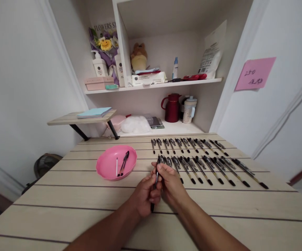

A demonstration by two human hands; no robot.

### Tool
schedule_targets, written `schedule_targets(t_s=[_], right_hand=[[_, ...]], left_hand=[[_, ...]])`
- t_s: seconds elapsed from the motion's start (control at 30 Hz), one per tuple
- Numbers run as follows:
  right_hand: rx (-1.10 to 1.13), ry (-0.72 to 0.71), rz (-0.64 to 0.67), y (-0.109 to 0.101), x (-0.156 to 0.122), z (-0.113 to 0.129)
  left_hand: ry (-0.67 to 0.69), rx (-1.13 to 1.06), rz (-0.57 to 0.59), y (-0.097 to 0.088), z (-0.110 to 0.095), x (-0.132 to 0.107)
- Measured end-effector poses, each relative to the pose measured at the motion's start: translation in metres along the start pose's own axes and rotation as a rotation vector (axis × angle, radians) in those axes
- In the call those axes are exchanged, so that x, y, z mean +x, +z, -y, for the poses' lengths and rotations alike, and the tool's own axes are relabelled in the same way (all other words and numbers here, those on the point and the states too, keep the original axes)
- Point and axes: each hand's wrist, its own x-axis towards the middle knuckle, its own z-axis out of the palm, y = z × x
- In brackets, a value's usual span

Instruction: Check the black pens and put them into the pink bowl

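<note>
A black pen [156, 178] stands nearly upright between my two hands, over the middle of the table. My left hand [146, 194] is closed around its lower part, and the dark lower end sticks out below the fingers. My right hand [171, 178] pinches the pen near its top. Beyond and to the right lie two rows of black pens, a far row [190, 145] and a near row [210, 170], some partly hidden by my right hand. To the left sits a pink bowl [104, 157] holding dark pens [124, 163] and a thin white stick [116, 166].
Behind the table [88, 197] stand white shelves with a red jug [172, 108], a pale cup [189, 109] and a plastic bag [135, 124]. A small raised stand [69, 119] bears blue paper [95, 112] at the back left. A pink note [255, 74] hangs at right.
</note>
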Motion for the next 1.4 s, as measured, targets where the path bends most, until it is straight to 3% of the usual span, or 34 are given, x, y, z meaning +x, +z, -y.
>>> schedule_targets(t_s=[0.07, 0.13, 0.27, 0.37, 0.47, 0.57, 0.73, 1.07, 1.2, 1.4], right_hand=[[0.097, 0.025, 0.047, 0.001, 0.000, 0.001], [0.101, 0.032, 0.059, 0.001, 0.000, -0.002], [-0.024, 0.017, -0.045, 0.002, 0.001, -0.011], [0.036, 0.002, -0.071, 0.001, 0.001, -0.009], [0.168, 0.024, 0.025, -0.002, 0.002, -0.001], [0.196, 0.056, 0.092, -0.004, 0.002, 0.004], [0.159, 0.036, 0.079, -0.004, 0.001, 0.004], [0.130, -0.164, -0.062, -0.016, 0.013, 0.014], [-0.077, -0.236, -0.194, -0.025, 0.031, 0.023], [-0.758, -0.044, -0.151, -0.022, 0.092, 0.038]], left_hand=[[-0.008, -0.017, 0.015, 0.000, -0.001, 0.001], [0.070, 0.048, -0.036, -0.001, 0.003, 0.004], [0.225, 0.223, -0.141, -0.002, 0.013, 0.011], [0.138, 0.150, -0.088, -0.001, 0.012, 0.010], [-0.013, 0.038, 0.052, -0.002, 0.005, 0.004], [-0.030, 0.017, 0.125, -0.002, 0.001, 0.001], [0.023, 0.066, 0.071, 0.000, 0.004, 0.004], [-0.071, 0.121, 0.091, -0.008, 0.005, 0.005], [-0.073, 0.012, 0.080, -0.010, 0.005, 0.011], [-0.015, -0.193, -0.028, -0.019, 0.000, 0.029]])
